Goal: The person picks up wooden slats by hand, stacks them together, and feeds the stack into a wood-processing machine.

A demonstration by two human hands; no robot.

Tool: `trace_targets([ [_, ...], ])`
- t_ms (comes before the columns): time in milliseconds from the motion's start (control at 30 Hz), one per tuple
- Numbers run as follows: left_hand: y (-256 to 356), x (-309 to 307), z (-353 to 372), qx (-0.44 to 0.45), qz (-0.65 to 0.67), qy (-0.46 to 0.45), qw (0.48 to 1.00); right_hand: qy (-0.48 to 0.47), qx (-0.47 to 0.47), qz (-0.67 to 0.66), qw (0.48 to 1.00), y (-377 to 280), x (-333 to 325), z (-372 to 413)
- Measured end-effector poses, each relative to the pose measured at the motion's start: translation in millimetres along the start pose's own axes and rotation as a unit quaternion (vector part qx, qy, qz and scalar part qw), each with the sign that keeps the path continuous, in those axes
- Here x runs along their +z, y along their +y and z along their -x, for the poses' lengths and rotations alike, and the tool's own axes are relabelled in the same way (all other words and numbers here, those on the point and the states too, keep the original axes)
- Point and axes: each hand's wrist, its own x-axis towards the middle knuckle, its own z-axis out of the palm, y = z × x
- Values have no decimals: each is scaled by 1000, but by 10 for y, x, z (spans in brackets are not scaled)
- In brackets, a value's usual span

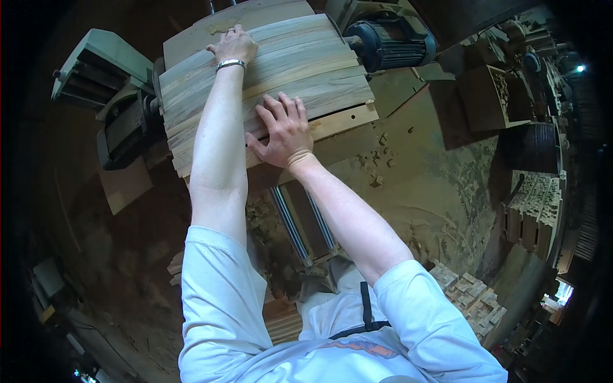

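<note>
Several long wooden boards [281, 70] lie side by side across the bed of a woodworking machine, their grain running sideways. My left hand [235, 46], with a metal band at the wrist, reaches over to the far edge of the boards. Its fingers are apart and slightly bent on the surface. Nearer to me, my right hand [285, 131] rests with spread fingers on the front boards, its thumb out to the left. The nearest board [345, 121] is paler and has a dark hole by its right end. A narrow dark gap separates it from the board behind.
Beyond the boards is a flat panel [191, 43] with sawdust on it. A blue motor [391, 41] sits at the right and a pale machine housing [96, 64] at the left. Metal rails [290, 220] run below. Wood blocks [469, 300] are stacked at the lower right; scraps litter the floor.
</note>
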Motion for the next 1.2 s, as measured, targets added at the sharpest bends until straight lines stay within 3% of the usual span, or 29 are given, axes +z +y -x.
trace_targets([
  [700, -122, 39, -697, -27, 17, 20, 999, -11, -5, 13, 1000, 157, 334, -559],
  [900, -209, 236, -1018, -24, 11, 58, 998, -59, -3, 0, 998, 180, 451, -791],
  [1033, -280, 440, -1067, -14, -8, 41, 999, -112, 17, 76, 991, 239, 551, -805],
  [1133, -195, 443, -883, -46, -42, 65, 996, -138, 20, 81, 987, 269, 630, -766],
  [1200, -179, 564, -921, -54, 6, 152, 987, -142, 20, 86, 986, 256, 648, -721],
])
